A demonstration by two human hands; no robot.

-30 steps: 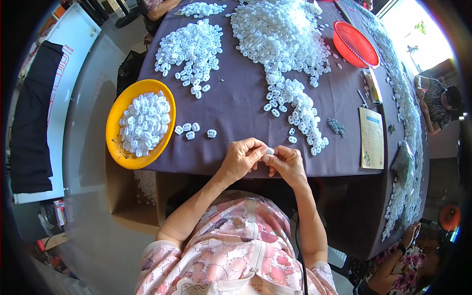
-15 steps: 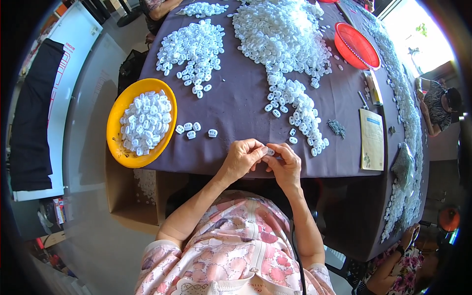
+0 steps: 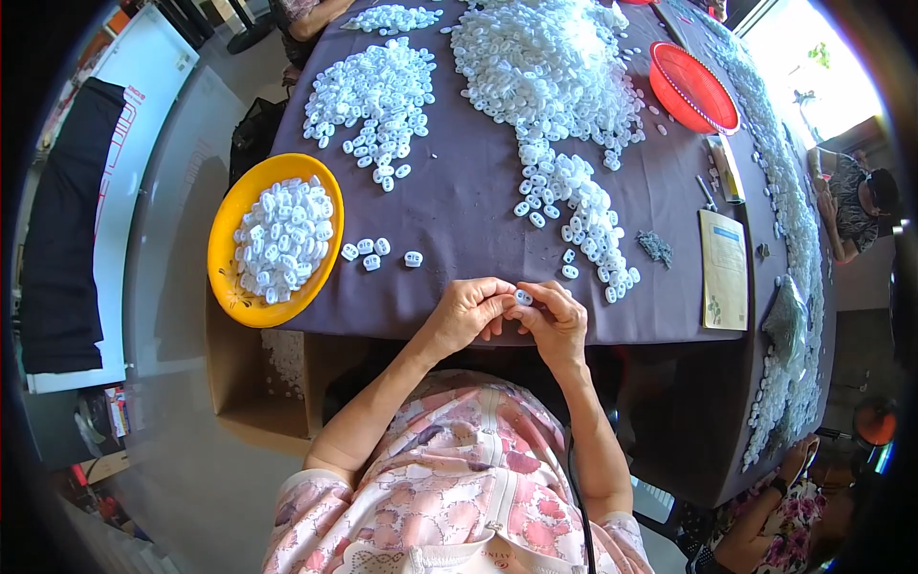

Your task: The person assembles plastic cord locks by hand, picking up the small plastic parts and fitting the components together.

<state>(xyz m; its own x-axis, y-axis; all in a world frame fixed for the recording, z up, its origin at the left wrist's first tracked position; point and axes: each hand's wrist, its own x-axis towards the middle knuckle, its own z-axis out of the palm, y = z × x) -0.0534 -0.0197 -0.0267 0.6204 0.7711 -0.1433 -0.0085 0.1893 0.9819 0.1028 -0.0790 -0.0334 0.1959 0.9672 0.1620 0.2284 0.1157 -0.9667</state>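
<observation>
Both hands meet at the near edge of a table covered in dark purple cloth [image 3: 469,220]. My left hand [image 3: 469,311] and my right hand [image 3: 557,320] pinch one small white plastic piece [image 3: 523,298] between their fingertips. A few loose white pieces [image 3: 378,253] lie on the cloth just left of my hands. A strip of white pieces [image 3: 588,225] runs down toward my right hand from a big heap [image 3: 545,67]. A yellow plate [image 3: 229,230] piled with white pieces sits at the table's left edge.
Another pile of white pieces [image 3: 368,91] lies at the back left. A red bowl [image 3: 690,86], a tan booklet [image 3: 724,270] and a small grey clump [image 3: 656,246] sit on the right. A cardboard box [image 3: 263,368] stands under the plate. Other people sit at the far right [image 3: 851,206] and lower right [image 3: 775,517].
My hands have stayed together at the table edge, fingers shifting slightly around the small white piece. Nothing else has moved.
</observation>
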